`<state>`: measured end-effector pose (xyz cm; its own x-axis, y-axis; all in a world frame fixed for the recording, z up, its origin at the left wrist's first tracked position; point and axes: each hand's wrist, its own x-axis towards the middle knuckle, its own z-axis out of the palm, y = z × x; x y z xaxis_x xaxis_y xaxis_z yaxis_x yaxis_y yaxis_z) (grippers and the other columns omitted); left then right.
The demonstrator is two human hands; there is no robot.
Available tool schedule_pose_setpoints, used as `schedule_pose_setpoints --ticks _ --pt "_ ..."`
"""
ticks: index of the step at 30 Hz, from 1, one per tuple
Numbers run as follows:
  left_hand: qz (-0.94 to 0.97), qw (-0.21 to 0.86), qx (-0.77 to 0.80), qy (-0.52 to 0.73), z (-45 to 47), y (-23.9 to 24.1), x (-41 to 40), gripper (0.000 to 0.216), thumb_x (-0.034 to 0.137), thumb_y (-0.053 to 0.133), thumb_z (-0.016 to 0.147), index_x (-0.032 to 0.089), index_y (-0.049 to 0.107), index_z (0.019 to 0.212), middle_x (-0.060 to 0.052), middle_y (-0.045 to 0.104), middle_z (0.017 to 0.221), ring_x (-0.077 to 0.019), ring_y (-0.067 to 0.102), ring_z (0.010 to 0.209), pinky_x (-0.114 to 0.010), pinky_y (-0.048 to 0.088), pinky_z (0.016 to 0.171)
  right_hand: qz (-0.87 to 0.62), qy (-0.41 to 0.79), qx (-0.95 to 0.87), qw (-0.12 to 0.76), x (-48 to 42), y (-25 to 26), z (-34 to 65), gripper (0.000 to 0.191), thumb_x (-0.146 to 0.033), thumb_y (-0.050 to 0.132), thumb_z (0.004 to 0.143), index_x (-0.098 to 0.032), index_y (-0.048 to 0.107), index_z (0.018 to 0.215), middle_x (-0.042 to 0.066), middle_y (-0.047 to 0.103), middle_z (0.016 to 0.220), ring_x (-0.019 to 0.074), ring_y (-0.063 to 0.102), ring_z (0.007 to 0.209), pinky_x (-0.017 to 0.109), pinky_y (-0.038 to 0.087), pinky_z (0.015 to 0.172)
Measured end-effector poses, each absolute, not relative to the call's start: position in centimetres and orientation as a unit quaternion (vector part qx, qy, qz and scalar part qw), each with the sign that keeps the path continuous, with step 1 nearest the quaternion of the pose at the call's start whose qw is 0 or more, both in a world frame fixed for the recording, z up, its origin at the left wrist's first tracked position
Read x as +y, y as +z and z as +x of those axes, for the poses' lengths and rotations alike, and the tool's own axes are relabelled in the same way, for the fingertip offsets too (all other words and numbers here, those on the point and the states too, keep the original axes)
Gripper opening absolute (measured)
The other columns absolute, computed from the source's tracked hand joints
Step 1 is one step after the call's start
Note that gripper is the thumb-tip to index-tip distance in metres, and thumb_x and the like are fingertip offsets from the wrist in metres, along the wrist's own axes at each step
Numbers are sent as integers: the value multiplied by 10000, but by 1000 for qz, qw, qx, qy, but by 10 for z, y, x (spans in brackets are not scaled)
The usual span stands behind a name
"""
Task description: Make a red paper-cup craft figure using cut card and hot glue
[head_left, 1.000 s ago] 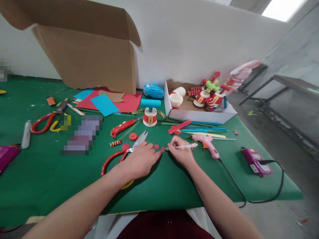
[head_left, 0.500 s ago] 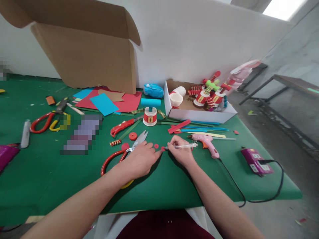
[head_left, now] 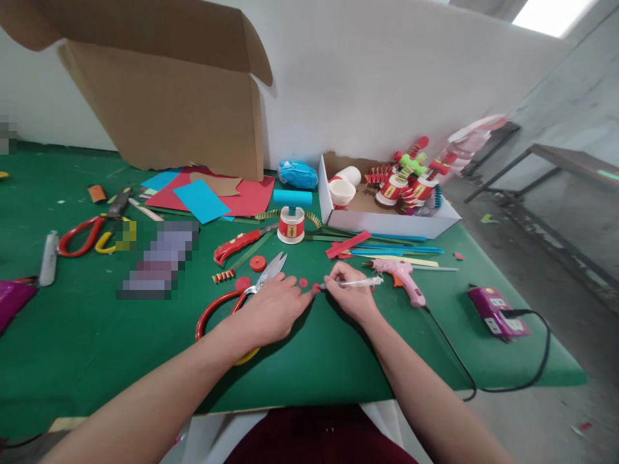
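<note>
Hands barely shift from before: left hand [head_left: 271,310], fingers flat and close together, touches a small red disc [head_left: 316,288] on the green tabletop [head_left: 97,335]; right hand [head_left: 352,295] pinches a clear pen [head_left: 360,282], tip on the disc.

The surface [head_left: 97,335] wore a matt green cloth, felt-like and faintly fuzzy. The large brown box [head_left: 169,109] was dull corrugated cardboard, raw at its edges. The red-handled scissors [head_left: 242,299] had glossy plastic loops and bright bare-metal blades. The slim clear stick [head_left: 355,282] looked like translucent plastic, and the small red disc [head_left: 316,288] at its tip like matt foam or card. The pink glue gun [head_left: 403,277] was smooth plastic, and the red and blue sheets [head_left: 251,196] were flat, unglossed paper.
</note>
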<state>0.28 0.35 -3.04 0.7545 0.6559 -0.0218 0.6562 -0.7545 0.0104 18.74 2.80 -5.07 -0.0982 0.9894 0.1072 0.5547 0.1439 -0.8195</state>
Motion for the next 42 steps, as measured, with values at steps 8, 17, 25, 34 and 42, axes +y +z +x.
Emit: schedule_pose_setpoints --ticks 8,17,25,34,42 --pt "937 14 349 -8 3 -32 3 379 131 467 782 141 559 1149 -97 622 829 -238 526 804 -375 357 731 -571 314 -677 342 28 -50 188 186 -297 504 694 -213 407 559 -45 437 487 98 385 463 217 291 462" --pt "936 13 352 -10 3 -32 3 390 131 483 779 146 557 1162 -100 633 861 -229 529 817 -379 353 782 -569 313 -681 338 28 -50 188 181 -291 504 695 -214 409 561 -43 446 486 100 389 466 217 295 465" --pt "935 17 355 -8 2 -32 3 399 134 477 782 149 545 1175 -93 629 856 -225 525 817 -393 338 836 -571 325 -676 332 28 -48 188 184 -297 507 683 -213 410 551 -44 434 483 99 386 463 220 294 462" --pt "936 23 352 -4 2 -31 2 429 128 451 790 142 517 1214 -101 630 859 -242 528 818 -388 346 768 -582 345 -626 388 30 -52 191 196 -309 522 683 -212 413 552 -56 411 474 92 371 441 220 282 441" --pt "935 20 354 -3 2 -33 3 422 144 467 798 142 506 1218 -100 633 895 -236 534 830 -373 340 749 -588 332 -640 366 27 -51 187 182 -287 521 666 -214 409 542 -55 419 470 94 378 447 222 286 444"
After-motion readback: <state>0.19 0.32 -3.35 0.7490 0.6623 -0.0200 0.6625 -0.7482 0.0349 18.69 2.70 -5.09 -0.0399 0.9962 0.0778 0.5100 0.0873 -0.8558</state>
